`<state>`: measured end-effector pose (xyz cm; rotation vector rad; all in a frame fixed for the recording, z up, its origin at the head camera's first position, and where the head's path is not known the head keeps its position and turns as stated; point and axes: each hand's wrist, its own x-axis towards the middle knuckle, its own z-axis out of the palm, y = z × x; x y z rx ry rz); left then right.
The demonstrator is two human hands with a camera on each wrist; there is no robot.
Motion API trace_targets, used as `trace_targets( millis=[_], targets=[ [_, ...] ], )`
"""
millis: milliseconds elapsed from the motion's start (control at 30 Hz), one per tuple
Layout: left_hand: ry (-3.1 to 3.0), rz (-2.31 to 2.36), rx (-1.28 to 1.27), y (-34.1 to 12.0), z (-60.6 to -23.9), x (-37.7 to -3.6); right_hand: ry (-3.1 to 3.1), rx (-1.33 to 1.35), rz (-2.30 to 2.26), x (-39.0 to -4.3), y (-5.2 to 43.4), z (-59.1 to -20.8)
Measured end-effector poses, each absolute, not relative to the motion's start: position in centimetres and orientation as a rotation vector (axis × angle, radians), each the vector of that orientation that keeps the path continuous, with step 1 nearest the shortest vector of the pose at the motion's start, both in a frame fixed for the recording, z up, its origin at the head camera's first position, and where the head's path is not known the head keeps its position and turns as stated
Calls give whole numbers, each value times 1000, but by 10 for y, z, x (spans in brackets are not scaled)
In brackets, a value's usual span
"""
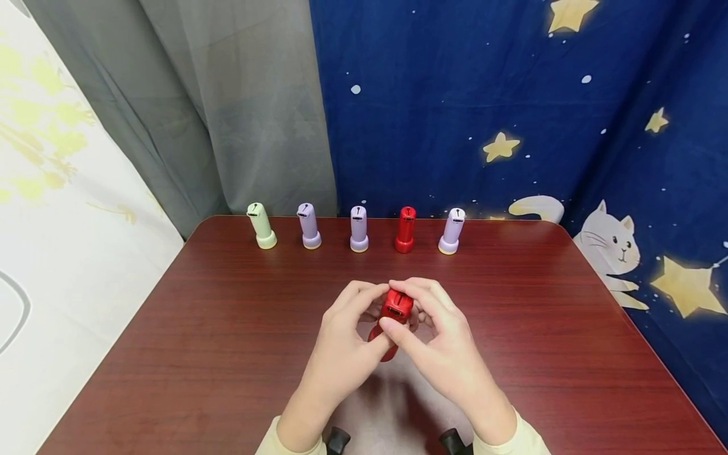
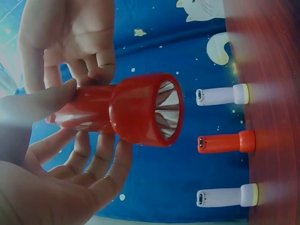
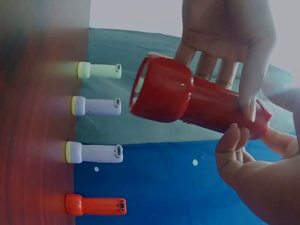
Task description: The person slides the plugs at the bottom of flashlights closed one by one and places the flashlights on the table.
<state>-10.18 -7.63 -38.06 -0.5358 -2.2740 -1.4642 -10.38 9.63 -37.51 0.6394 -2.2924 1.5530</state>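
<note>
A red flashlight (image 1: 396, 306) is held over the near middle of the table, its switch end up and its wide head downward. My left hand (image 1: 348, 338) grips the body from the left, the thumb on the near side. From the other side my right hand (image 1: 446, 341) pinches the upper end between thumb and fingers. In the left wrist view the head of the red flashlight (image 2: 138, 110) shows a silver reflector inside. The right wrist view shows my left hand (image 3: 227, 37) above the body and my right hand (image 3: 262, 173) at its tail.
Along the table's back edge stand a green flashlight (image 1: 261, 225), purple flashlights (image 1: 309, 225) and another red flashlight (image 1: 405, 229), all head down. A purple flashlight (image 1: 452, 231) ends the row on the right. Curtains (image 1: 426, 114) hang behind the brown table (image 1: 227, 328).
</note>
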Motion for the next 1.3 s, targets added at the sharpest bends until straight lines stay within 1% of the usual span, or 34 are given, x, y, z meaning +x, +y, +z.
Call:
trace_targets(
  millis=[100, 400, 667, 833, 967, 1100, 1300],
  targets=[
    [-2269, -1441, -547, -74, -381, -101, -2292, 628, 1533, -104, 96, -375],
    [-2359, -1532, -454, -71, -377, -99, -2263, 617, 1604, -105, 97, -374],
    [-2355, -1430, -487, -73, -378, -99, -2323, 647, 1446, -107, 101, -375],
    [-2397, -1458, -470, -72, -379, -100, -2392, 675, 1315, -113, 107, -372],
    [-2411, -1504, -469, -71, -378, -100, -2451, 697, 1252, -119, 114, -363],
    [-2423, -1405, -459, -72, -379, -101, -2483, 685, 1115, -131, 127, -349],
    [-2447, -1325, -413, -75, -381, -101, -2524, 490, 974, -162, 160, -318]
  ],
)
